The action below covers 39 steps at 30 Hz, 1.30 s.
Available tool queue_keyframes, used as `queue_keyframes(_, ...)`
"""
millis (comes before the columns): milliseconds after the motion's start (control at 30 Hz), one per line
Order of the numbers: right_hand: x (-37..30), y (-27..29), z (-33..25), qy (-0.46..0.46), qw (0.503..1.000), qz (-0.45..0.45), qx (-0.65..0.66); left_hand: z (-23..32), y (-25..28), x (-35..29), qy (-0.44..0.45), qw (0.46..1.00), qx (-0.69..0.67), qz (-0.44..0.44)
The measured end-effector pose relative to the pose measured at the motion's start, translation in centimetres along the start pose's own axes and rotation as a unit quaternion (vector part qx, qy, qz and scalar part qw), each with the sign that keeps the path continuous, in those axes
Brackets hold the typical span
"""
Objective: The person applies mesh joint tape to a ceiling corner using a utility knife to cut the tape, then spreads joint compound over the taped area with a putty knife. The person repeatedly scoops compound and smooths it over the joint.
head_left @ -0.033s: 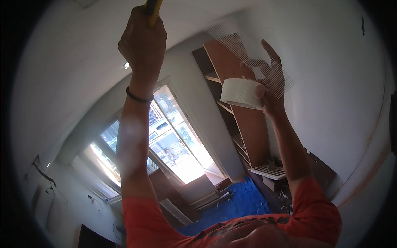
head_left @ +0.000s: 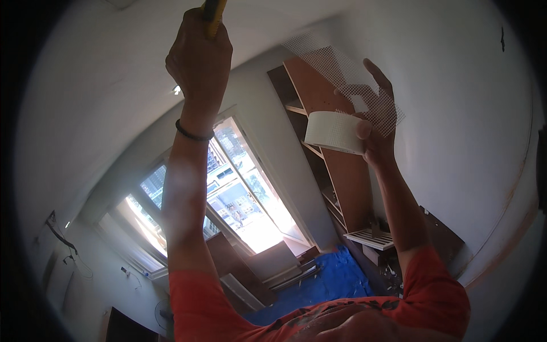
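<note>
One roll of white mesh tape (head_left: 333, 132), strip (head_left: 329, 64) unwound, pinched in your right grip (head_left: 378, 126); one yellow-and-black tool (head_left: 213, 18), clenched in your left grip (head_left: 199, 64).

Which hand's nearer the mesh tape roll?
Right. The right hand grips the mesh tape roll by its right side; the left hand is apart, up and left in view, holding a yellow tool.

Over my feed, the tape roll (head_left: 334, 132) reads creamy white, and its loose strip (head_left: 323, 60) shows me a pale grid of small open squares. I make out yellow and black on the tool handle (head_left: 213, 20), and black on the wristband (head_left: 194, 133). The shirt (head_left: 196, 302) is red with dark patches; I also see a reddish-brown cabinet panel (head_left: 345, 185), a bright blue sheet (head_left: 347, 275) and greyish-white walls (head_left: 456, 119).
</note>
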State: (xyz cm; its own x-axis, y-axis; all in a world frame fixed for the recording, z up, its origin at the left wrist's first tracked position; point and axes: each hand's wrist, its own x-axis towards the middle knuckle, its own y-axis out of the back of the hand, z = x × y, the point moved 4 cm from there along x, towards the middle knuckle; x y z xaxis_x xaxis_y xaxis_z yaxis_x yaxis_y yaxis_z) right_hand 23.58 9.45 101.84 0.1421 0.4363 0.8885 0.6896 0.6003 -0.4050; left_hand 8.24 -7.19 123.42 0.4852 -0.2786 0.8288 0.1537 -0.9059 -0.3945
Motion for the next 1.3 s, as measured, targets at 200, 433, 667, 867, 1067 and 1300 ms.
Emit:
queue_keyframes(200,4.3,0.7,-2.5,-0.030,0.987,0.155,0.041,-1.0,1.4,1.4,-0.031,0.995,-0.051,0.082)
queue_keyframes(433,16.3,1.0,-1.3,0.098,0.989,0.091,0.069,-3.3,2.9,3.1,0.133,0.979,-0.147,0.041)
queue_keyframes(667,28.0,0.9,1.3,0.156,0.972,0.053,0.168,-4.8,2.3,3.9,0.035,0.996,-0.041,0.069)
queue_keyframes(867,29.3,-0.7,0.6,0.133,0.973,0.096,0.164,-5.1,1.2,3.8,-0.060,0.987,0.004,0.147)
queue_keyframes(1067,30.6,0.1,1.2,0.132,0.975,0.097,0.150,-5.2,1.8,4.2,-0.027,0.990,-0.011,0.141)
queue_keyframes(1300,30.0,2.6,1.7,0.075,0.989,0.036,0.121,-5.0,1.5,3.8,-0.023,0.995,0.028,0.096)
